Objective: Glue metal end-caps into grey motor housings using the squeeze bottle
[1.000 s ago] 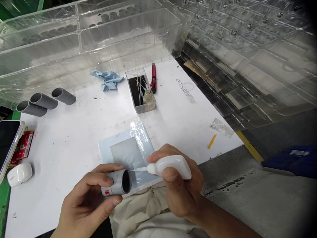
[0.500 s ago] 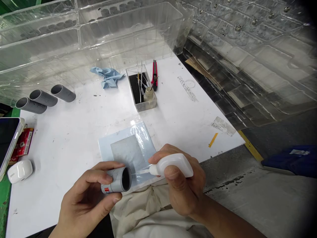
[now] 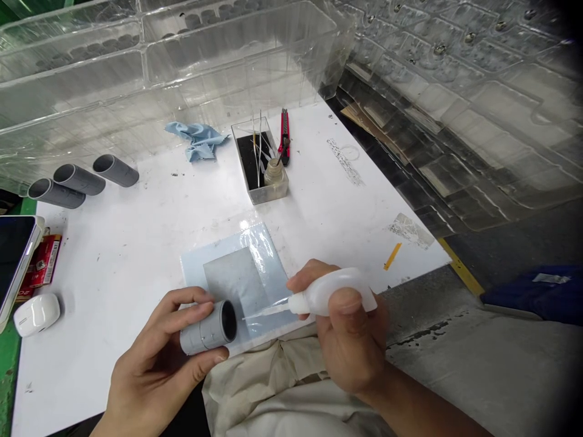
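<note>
My left hand grips a short grey pipe piece sideways at the table's near edge, its open end facing right. My right hand is wrapped round a white squeeze bottle with a long thin nozzle pointing left at the pipe mouth; the nozzle tip sits just outside the opening, a little apart from it. Both hover over a pale blue plastic-covered sheet with a grey square on it.
Three grey pipe pieces lie at the back left. A clear box holds a small jar and thin sticks, with a red utility knife and a blue cloth nearby. A phone and a white mouse-like object sit left. Clear trays surround the white table.
The nozzle has drawn back to the right, out of the pipe's mouth. My left hand has turned the pipe, so its red label no longer shows.
</note>
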Demonstrator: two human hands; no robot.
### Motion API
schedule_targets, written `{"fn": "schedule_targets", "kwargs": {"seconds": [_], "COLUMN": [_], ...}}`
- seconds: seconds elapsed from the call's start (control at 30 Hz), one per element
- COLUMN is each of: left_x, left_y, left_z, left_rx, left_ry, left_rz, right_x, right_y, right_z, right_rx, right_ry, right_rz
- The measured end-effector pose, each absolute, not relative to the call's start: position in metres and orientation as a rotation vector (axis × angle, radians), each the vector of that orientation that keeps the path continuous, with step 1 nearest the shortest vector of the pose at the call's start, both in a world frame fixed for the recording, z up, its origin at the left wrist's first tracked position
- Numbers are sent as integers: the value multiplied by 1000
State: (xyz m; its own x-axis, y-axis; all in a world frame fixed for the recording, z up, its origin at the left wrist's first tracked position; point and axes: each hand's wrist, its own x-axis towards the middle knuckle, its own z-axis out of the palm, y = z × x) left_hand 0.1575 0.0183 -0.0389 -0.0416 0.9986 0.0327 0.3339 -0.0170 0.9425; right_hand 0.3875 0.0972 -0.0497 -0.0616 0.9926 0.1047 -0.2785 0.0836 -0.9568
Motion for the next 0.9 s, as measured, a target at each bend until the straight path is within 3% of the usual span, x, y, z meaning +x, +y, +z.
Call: {"fn": "schedule_targets", "kwargs": {"seconds": [0.27,0.9], "left_x": [158,172], "left_y": [20,19], "left_z": [-33,-22], "left_rx": [1230,976], "left_ry": [1429,1644], "left_rz": [1101,1085], "right_x": [381,370], "right_y": [95,106], "right_z": [-49,-56], "right_rx": [-765,-707], "right_ry": [-1350,-1312], "right_rz": [1029,1011]}}
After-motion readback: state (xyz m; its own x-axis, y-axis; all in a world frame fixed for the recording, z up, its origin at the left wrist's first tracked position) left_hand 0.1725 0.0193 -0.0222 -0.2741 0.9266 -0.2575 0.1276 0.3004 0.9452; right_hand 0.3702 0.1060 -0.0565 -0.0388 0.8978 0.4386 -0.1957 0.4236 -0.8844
